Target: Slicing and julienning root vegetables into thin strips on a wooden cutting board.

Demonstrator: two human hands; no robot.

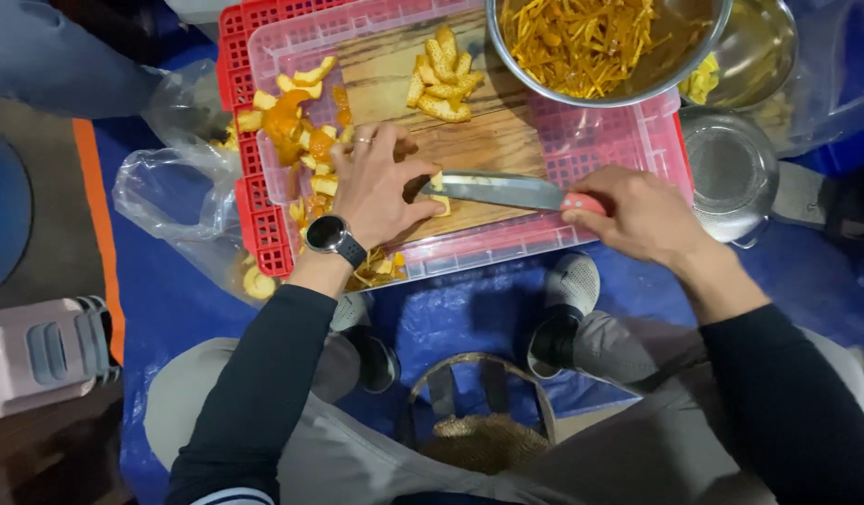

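Note:
My left hand [380,182], with a watch on the wrist and a ring, presses a piece of orange peel [439,202] onto a wooden cutting board [483,140]. My right hand [642,213] grips the red handle of a knife [502,191]; its blade lies across the peel beside my left fingers. A small pile of cut peel pieces [444,79] rests at the board's far side. More loose peel [291,117] lies to the left of the board. The board sits on an upturned pink crate [581,140].
A metal bowl [605,47] full of thin peel strips stands at the back right, with another metal bowl [755,47] and a lid [731,168] beside it. A red crate [254,196] and a clear plastic bag [170,178] lie left. A blue tarp [469,309] covers the floor.

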